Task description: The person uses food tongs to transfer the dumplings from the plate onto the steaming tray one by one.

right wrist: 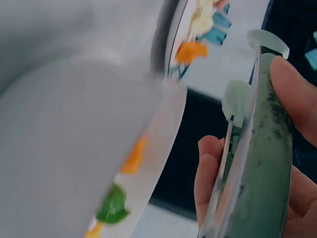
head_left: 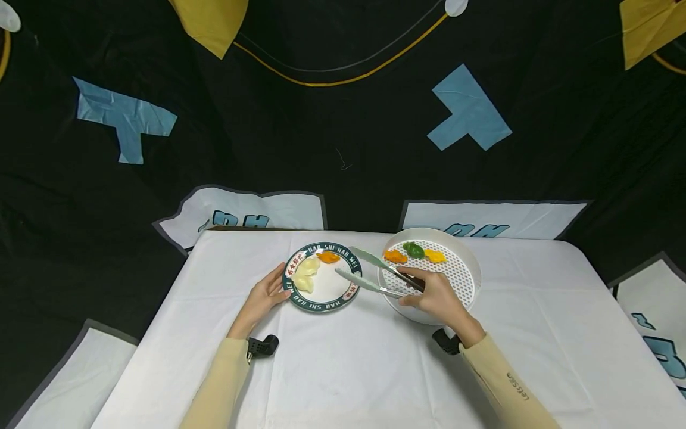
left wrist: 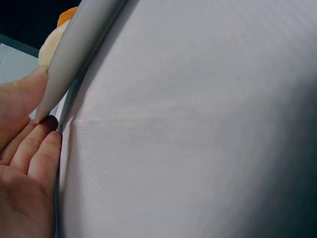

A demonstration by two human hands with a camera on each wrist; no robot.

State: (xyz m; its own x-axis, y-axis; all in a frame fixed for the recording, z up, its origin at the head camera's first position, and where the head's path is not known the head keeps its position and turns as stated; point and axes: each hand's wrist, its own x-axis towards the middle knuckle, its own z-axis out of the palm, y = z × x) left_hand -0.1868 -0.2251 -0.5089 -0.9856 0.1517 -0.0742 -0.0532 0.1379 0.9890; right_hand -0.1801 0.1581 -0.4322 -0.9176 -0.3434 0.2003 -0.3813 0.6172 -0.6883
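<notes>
My left hand pinches the near-left rim of a round white plate with a dark green lettered border, thumb on the rim and fingers under it. Two pale yellow dumpling-like pieces and an orange one lie on the plate. My right hand grips metal tongs with pale green tips. The tongs' arms are spread, with nothing between their tips, over the plate's right side. Beneath the right hand stands a round white perforated steamer tray, holding an orange piece, a green one and a yellow one.
A white cloth covers the table, with the plate and tray side by side near its far edge. Behind hangs a black backdrop with blue and yellow shapes. Each wrist wears a black camera mount.
</notes>
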